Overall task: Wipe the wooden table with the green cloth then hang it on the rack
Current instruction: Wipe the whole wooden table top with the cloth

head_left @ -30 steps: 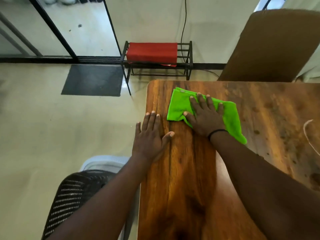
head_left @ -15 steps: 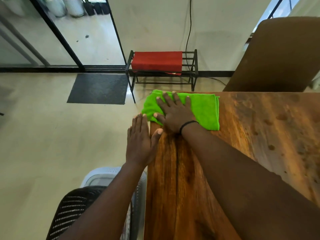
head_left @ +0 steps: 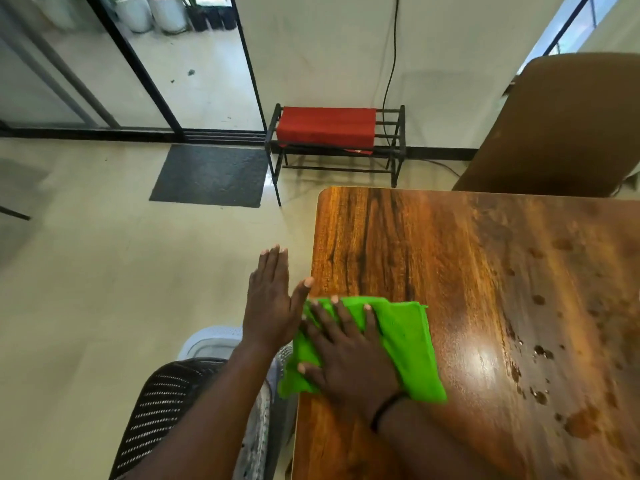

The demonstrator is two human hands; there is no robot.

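Green cloth [head_left: 405, 344] lies flattened under your right hand [head_left: 349, 358] at the near left edge of the wooden desk [head_left: 450, 258], one corner already drooping past the rim. Your right hand is spread flat, fingers splayed, pressing the cloth down, not gripping it. Your left hand [head_left: 273, 299] is open too, holding nothing; it hangs just off the desk's edge with only the thumb tip reaching the rim. The risk, as I judge it: push further left and the cloth slides off to the floor, since nothing pinches it. Water drops [head_left: 540, 351] and stains on the right side look untouched, so hanging the cloth on the rack [head_left: 398, 143] now would leave the job half done. Half a second ago the cloth was up at the far left corner; you have pulled it down the edge toward yourself.
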